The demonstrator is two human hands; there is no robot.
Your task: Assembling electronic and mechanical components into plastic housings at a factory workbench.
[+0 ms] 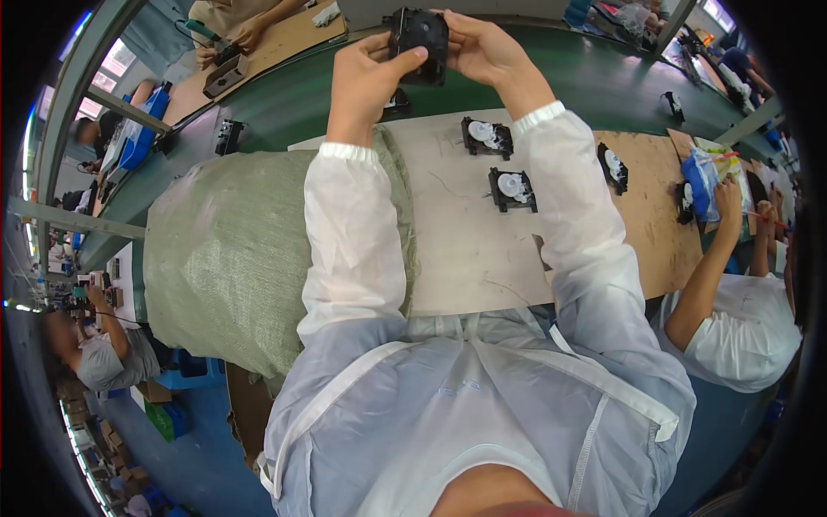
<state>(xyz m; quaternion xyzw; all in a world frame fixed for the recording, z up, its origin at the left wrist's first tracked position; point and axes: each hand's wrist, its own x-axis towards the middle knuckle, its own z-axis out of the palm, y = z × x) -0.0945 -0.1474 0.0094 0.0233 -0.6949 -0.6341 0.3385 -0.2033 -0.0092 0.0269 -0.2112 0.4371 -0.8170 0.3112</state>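
Both arms are stretched out over the far edge of the board. Between my hands is a black plastic housing (419, 34), raised above the green conveyor belt. My left hand (363, 82) grips its left side, the thumb lying across its face. On its right edge, the fingers of my right hand (488, 53) are closed. Beneath my right forearm lie two black assemblies with white gears, a farther one (488, 138) and a nearer one (512, 189). A dark part (396, 101) on the belt is partly hidden behind my left hand.
A green woven sack (228, 250) covers the left side of the pale work board (465, 267). Another geared assembly (612, 169) rests on the brown board at right. More units sit on the green belt (568, 77). Co-workers sit at right, left and across the belt.
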